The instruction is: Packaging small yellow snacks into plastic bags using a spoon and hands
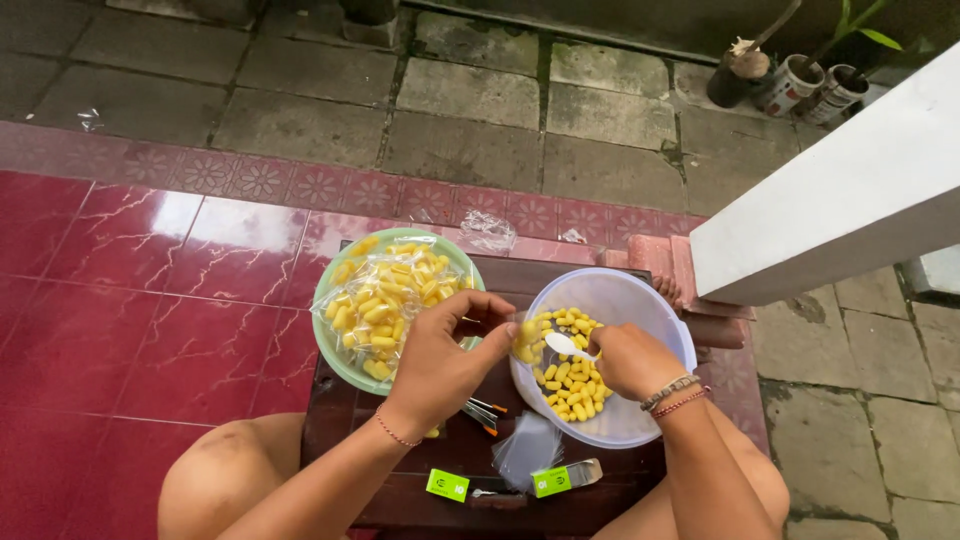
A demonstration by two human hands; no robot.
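My left hand (440,355) pinches a small clear plastic bag (522,338) holding a few yellow snack pieces, at the rim of a translucent white bowl (652,310). My right hand (630,360) grips a white plastic spoon (566,345) over the yellow snack pieces (568,385) in that bowl. To the left, a green bowl (330,345) holds several filled clear packets of the same yellow snack (388,292). Both bowls stand on a small dark wooden table (520,275).
Empty clear bags (527,447), two small green boxes (448,485) (552,481) and thin sticks with orange tips (484,412) lie near the table's front edge. Red tiled floor lies left, grey paving beyond, a white wall (840,200) to the right, potted cans (795,85) far right.
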